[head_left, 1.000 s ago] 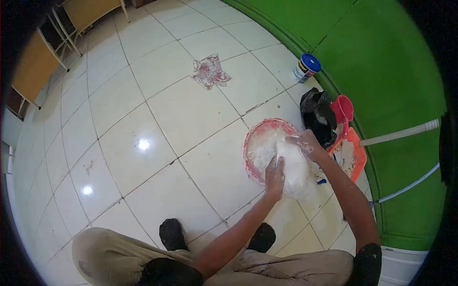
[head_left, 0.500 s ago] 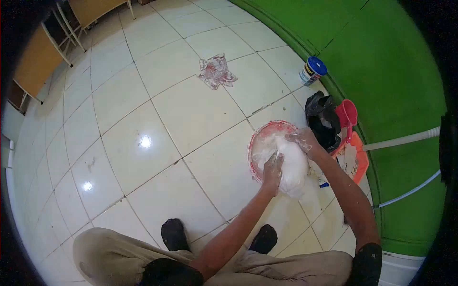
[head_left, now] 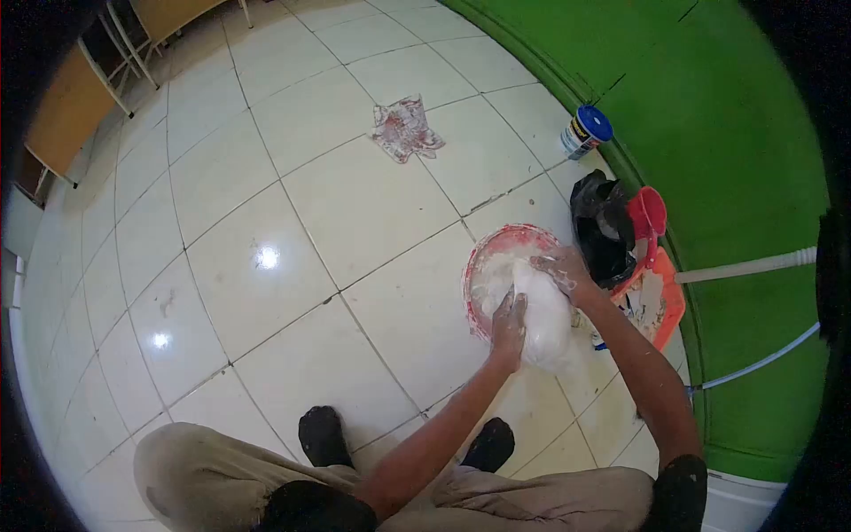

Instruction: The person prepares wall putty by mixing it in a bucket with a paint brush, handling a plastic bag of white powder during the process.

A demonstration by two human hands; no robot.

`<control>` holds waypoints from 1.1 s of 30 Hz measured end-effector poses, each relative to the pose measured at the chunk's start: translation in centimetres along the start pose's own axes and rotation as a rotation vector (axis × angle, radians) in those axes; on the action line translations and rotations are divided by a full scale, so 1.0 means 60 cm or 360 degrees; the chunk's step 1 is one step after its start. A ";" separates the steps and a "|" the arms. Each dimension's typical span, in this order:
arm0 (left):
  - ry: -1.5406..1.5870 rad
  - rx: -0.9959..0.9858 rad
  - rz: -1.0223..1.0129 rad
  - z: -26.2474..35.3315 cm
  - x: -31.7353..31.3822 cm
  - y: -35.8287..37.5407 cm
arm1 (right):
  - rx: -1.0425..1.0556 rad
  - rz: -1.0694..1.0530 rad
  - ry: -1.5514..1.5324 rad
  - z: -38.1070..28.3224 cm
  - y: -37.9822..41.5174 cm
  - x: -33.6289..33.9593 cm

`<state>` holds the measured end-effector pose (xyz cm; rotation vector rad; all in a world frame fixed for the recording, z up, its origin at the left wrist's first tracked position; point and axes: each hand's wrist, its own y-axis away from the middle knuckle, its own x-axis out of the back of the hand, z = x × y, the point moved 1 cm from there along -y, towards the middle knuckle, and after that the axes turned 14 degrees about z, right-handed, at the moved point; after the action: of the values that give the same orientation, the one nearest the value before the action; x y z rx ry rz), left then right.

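Observation:
A white, filled plastic bag (head_left: pixel 542 324) is held between both hands over the near right side of a red basin (head_left: pixel 472 277). My left hand (head_left: pixel 509 326) presses on the bag's left side, its fingers close together. On the bag's upper right, my right hand (head_left: pixel 566 270) has its fingers wrapped round it. Both hands carry white smears. Inside the basin lies a whitish material (head_left: pixel 493 282), partly hidden by the bag.
Right of the basin are a black plastic bag (head_left: pixel 603 235), a red scoop (head_left: pixel 650 213) and an orange tray (head_left: pixel 672 310). A blue-lidded tub (head_left: pixel 585 133) stands near the green wall (head_left: pixel 709 160). A stained plastic sheet (head_left: pixel 406 129) lies on the tiles.
The white bag looks slightly more upright, and its mouth end has shifted within the basin. Both hands have moved only slightly and still hold it.

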<state>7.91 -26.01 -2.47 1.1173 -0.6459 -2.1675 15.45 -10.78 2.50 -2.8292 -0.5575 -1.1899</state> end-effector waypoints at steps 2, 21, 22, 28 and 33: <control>0.0027 -0.0019 0.0038 -0.020 0.002 -0.004 | 0.0118 -0.0076 0.0307 0.009 0.004 0.007; -0.0352 -0.0021 0.0499 -0.100 0.005 0.049 | -0.0181 -0.0703 0.0106 0.003 0.050 0.011; -0.0356 -0.0019 0.0498 -0.117 0.010 0.048 | -0.0171 -0.0751 0.0080 0.000 0.057 0.012; -0.0457 -0.0084 0.0425 -0.162 0.015 0.070 | -0.0105 -0.0696 0.0497 0.012 0.088 0.027; -0.0295 0.0092 0.0362 -0.178 0.000 0.098 | -0.0059 -0.0652 0.0360 0.118 0.099 0.035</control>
<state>18.57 -31.63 -4.21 0.8326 -0.8785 -2.0800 23.64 -14.58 -0.34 -2.6302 -1.1447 -1.5662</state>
